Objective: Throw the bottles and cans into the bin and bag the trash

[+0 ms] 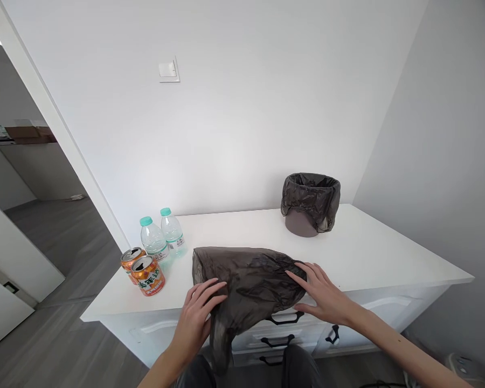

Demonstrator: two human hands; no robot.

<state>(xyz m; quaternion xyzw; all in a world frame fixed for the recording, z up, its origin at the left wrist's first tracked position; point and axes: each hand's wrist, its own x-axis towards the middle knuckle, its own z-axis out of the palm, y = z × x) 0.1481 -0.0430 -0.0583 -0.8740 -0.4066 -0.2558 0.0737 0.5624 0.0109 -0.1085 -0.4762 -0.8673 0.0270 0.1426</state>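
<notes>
A dark, translucent plastic trash bag (pixel 254 280) lies crumpled across the front of the white counter, part of it hanging over the edge. My left hand (pixel 196 310) rests on the bag's left side, fingers stretched out over the film and thumb low by the hanging part. At the bag's right, gathered end is my right hand (pixel 321 293), its fingers spread on the plastic and the thumb held apart. Behind, to the right, stands a small bin (pixel 301 222) with a dark bag liner (pixel 311 199) folded over its rim.
Two clear bottles with teal caps, one in front (pixel 153 240) and one behind (pixel 173 231), stand at the counter's left. Beside them are two opened orange cans, the nearer can (pixel 149 277) close to the front edge. Drawers with black handles (pixel 285 319) lie below the white counter (pixel 400 253).
</notes>
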